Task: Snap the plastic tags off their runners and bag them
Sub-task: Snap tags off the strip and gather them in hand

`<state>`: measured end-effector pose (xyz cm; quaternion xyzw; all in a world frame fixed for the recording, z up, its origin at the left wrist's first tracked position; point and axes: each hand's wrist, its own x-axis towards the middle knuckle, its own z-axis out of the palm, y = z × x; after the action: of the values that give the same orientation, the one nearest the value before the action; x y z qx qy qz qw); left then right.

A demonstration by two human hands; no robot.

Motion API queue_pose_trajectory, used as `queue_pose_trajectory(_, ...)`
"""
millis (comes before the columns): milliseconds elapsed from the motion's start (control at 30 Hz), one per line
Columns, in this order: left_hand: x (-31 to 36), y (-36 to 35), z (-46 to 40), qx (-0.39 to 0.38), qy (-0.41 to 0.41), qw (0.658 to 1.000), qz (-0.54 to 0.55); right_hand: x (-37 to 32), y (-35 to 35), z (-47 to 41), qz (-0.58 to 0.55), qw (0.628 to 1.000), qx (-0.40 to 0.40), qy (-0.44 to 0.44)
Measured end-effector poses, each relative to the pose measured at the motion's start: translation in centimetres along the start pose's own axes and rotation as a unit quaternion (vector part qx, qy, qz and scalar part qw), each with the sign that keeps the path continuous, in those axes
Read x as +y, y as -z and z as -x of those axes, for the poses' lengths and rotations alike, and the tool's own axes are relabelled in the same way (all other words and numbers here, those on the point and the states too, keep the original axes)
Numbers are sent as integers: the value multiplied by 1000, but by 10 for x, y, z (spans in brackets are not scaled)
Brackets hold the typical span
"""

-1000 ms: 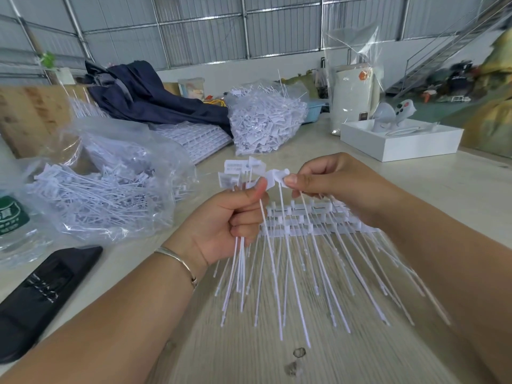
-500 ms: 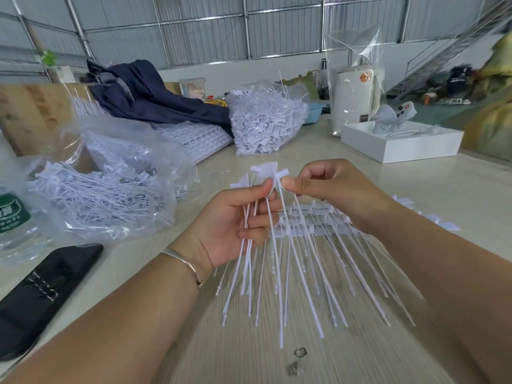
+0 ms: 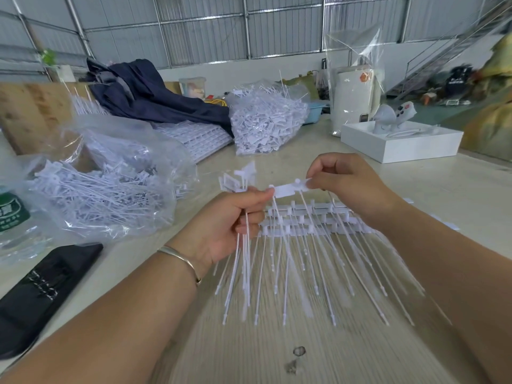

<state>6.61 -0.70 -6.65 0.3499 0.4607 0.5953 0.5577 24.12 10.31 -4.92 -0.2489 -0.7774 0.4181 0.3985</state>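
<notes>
Tags [image 3: 243, 245] fill your left hand [image 3: 227, 225], which grips a bundle of loose ones by their stems, heads up and tails hanging toward the table [image 3: 277, 356]. Your right hand [image 3: 352, 184] pinches the flat head of one more tag [image 3: 288, 189], now lying sideways between your two thumbs; half a second ago that head stood upright beside the bundle, so you have turned it over and it looks freed or nearly freed from the runner [image 3: 310, 225]. In my judgement it joins the bundle next. The runner lies on the table beneath your hands with many tags attached, too many and too blurred to count. Roughly half a dozen stems sit in your left hand. Two clear bags hold finished tags: one at your left [image 3: 110, 195], one farther back [image 3: 266, 126].
</notes>
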Motion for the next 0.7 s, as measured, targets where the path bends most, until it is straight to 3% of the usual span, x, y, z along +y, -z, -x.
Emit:
queue_pose_trajectory(167,-1,0,-2,82,17,996,25,-1,-1,0,7,1000,-2,3)
queue_pose_trajectory(367,-1,-2,-1,49,25,998,-11,-1,-1,-1,-19,1000,-12,14)
queue_pose_trajectory(533,-1,-2,2,31,19,993,-113,0,-7,1,58,997,-53,28)
queue_pose_trajectory(700,-1,-1,-1,59,40,992,-102,2,-5,0,141,989,-34,37)
